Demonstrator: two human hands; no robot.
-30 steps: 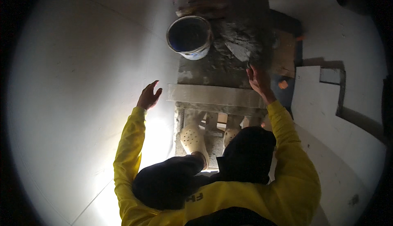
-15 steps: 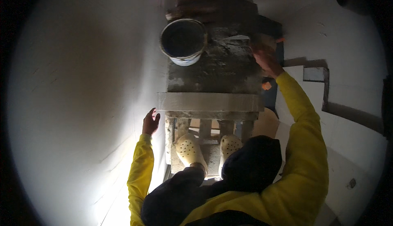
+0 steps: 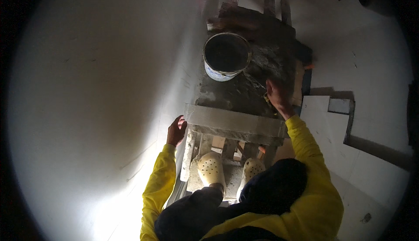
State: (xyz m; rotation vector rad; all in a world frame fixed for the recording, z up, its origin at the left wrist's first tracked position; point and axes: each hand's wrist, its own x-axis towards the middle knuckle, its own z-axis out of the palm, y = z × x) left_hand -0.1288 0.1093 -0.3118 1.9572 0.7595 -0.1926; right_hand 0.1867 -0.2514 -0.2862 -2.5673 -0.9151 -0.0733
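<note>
My right hand (image 3: 278, 98) is closed on what looks like a trowel, its thin blade (image 3: 255, 82) over the mortar-smeared board; the fingers hide part of the handle. My left hand (image 3: 176, 132) has loosely curved fingers, with nothing visible in it, beside the left end of a long pale strip (image 3: 235, 119). Fine ridges show at that end of the strip. It lies across the near edge of the dark, smeared board (image 3: 231, 93). On the board's left side stands a round bucket (image 3: 220, 75), pale outside and dark within.
A white wall (image 3: 96, 92) runs along my left, brightly lit low down. My feet in cream clogs (image 3: 211, 170) stand on a slatted wooden support (image 3: 205, 145) below the strip. White panels with a stepped edge (image 3: 323, 114) are at right.
My right hand has come nearer with the tool, from the board's far right side. My left hand stays by the strip's end. The view has shifted, and the board and bucket appear farther right.
</note>
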